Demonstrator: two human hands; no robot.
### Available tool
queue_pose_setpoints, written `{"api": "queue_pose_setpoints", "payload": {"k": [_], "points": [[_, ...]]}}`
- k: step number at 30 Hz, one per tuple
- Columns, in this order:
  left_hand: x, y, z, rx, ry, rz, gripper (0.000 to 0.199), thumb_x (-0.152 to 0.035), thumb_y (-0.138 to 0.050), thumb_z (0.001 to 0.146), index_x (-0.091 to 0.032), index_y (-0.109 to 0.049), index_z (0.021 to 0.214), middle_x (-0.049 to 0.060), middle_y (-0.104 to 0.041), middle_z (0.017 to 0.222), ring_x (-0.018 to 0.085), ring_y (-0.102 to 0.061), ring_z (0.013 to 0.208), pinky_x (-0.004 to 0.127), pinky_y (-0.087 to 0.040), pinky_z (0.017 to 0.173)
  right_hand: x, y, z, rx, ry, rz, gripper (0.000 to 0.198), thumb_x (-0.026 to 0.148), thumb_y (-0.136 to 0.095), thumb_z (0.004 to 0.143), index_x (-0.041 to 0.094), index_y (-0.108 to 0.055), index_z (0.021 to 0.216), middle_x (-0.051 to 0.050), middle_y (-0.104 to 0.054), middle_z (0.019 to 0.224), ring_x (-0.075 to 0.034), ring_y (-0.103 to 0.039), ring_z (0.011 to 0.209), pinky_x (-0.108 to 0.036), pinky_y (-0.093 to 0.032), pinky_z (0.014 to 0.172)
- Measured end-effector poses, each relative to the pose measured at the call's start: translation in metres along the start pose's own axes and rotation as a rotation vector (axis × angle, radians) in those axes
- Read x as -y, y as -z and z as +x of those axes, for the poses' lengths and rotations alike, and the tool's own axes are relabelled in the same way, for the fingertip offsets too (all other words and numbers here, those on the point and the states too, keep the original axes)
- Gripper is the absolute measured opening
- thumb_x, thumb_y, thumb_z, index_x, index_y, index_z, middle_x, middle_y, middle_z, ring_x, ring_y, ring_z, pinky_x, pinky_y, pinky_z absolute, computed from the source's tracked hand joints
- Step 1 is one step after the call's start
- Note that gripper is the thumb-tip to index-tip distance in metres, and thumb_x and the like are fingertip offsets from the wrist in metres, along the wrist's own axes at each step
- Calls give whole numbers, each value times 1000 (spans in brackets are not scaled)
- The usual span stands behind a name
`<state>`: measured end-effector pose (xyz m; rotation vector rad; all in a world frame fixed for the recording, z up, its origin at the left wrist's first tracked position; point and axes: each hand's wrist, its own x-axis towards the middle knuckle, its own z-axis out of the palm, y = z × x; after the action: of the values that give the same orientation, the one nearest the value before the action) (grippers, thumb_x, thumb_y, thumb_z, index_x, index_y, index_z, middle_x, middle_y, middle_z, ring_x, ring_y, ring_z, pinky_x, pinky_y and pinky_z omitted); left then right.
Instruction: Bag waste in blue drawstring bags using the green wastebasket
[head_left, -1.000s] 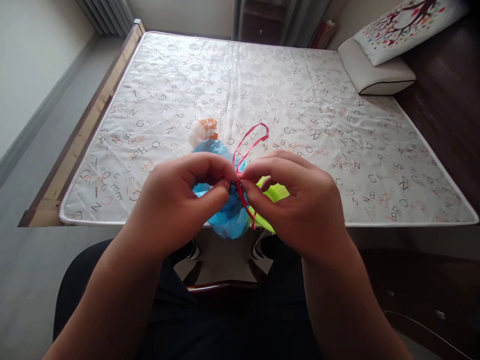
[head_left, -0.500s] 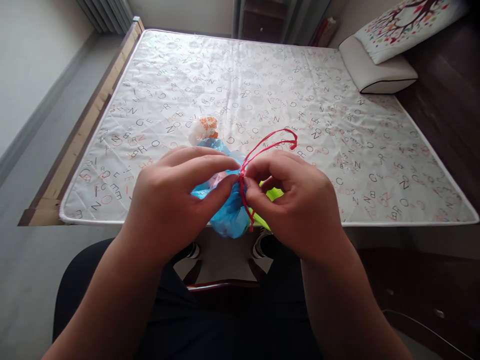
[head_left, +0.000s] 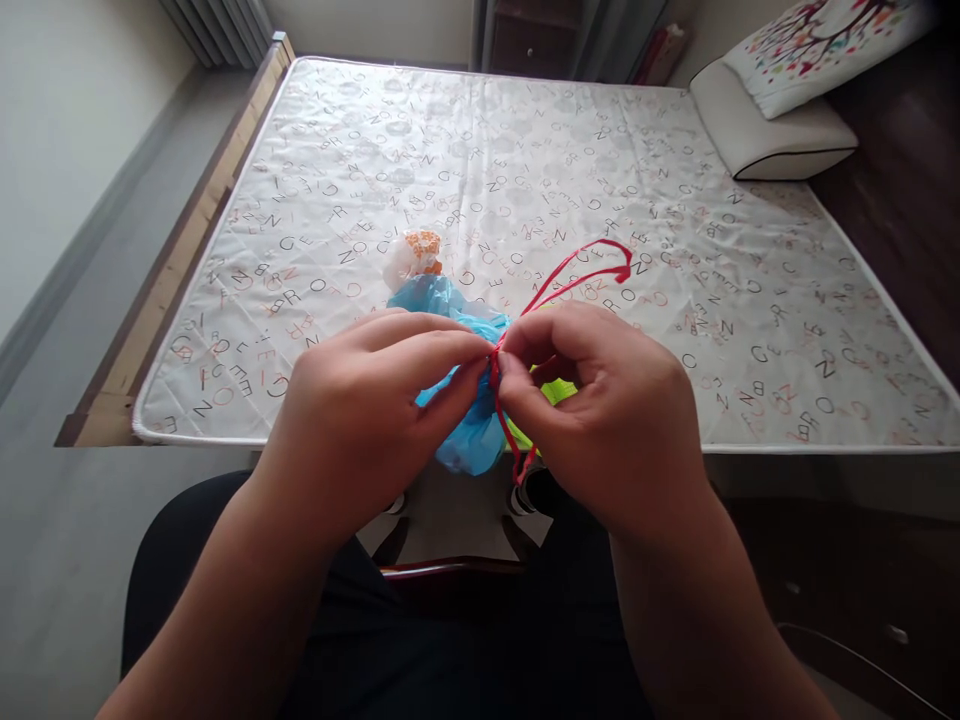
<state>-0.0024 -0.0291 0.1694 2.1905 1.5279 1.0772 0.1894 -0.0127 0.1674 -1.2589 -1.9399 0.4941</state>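
Note:
A thin red string (head_left: 574,264) runs through the fingertips of both hands, one loop standing out to the upper right and another hanging below. My left hand (head_left: 375,400) pinches the string near its crossing, thumb against forefinger. On the other side my right hand (head_left: 607,400) pinches it too, with the fingers curled. Behind and under the fingers is a crumpled blue plastic bag (head_left: 471,445), gathered where the string crosses. Something bright yellow-green (head_left: 555,390) shows behind my right hand, partly hidden. Whether the string is knotted is hidden by the fingertips.
A clear plastic wrapper with an orange patch (head_left: 421,252) lies just beyond the blue bag. All this is at the near edge of a letter-printed mattress (head_left: 360,150). A wooden bed frame (head_left: 187,230) runs along the left. A white cushion (head_left: 787,140) and a tree-print pillow (head_left: 802,60) rest at the far right.
The upper loop of red string reaches farther up and right, and the lower loop hangs slightly lower. My fingertips have closed in around the crossing. The view has shifted slightly.

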Motion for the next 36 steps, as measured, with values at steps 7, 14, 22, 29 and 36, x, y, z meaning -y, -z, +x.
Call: {"api": "queue_pose_setpoints", "payload": {"k": [7, 14, 22, 29, 36], "points": [[0, 1, 4, 21, 34, -22, 20, -20, -71, 96, -34, -85, 93, -2, -83, 98, 21, -80, 94, 32, -65, 89, 2, -2, -2, -19, 35, -30, 11, 16, -65, 92, 23, -69, 84, -3, -73, 86, -19, -67, 77, -34, -56, 72], [0, -8, 1, -40, 6, -22, 16, -20, -70, 95, -32, -80, 93, 0, -80, 97, 20, -76, 91, 33, -64, 84, 3, -5, -2, -28, -53, 20, 9, 18, -67, 90, 23, -68, 83, -3, -72, 82, -20, -68, 76, -34, -55, 69], [5, -21, 6, -112, -22, -65, 15, -15, -67, 93, -28, -75, 91, 1, -78, 95, 17, -73, 85, 33, -64, 80, -5, -12, 0, 68, -356, 474, 12, 31, -67, 95, 21, -69, 89, -2, -70, 76, -16, -65, 66, -28, -53, 58], [14, -2, 11, -11, -14, -27, 15, -16, -70, 93, -27, -79, 96, 0, -78, 93, 17, -74, 84, 31, -63, 79, -4, -15, -1, 37, -322, 416, 6, 26, -70, 92, 20, -71, 90, -1, -70, 82, -14, -63, 69, -29, -52, 63], [14, 3, 4, 2, -115, 0, 13, -22, -72, 98, -30, -82, 100, 1, -80, 102, 18, -76, 90, 31, -64, 82, 2, -10, -1, 18, -199, 221, 8, 24, -69, 92, 21, -68, 85, -3, -69, 85, -18, -65, 78, -34, -53, 72]]}}
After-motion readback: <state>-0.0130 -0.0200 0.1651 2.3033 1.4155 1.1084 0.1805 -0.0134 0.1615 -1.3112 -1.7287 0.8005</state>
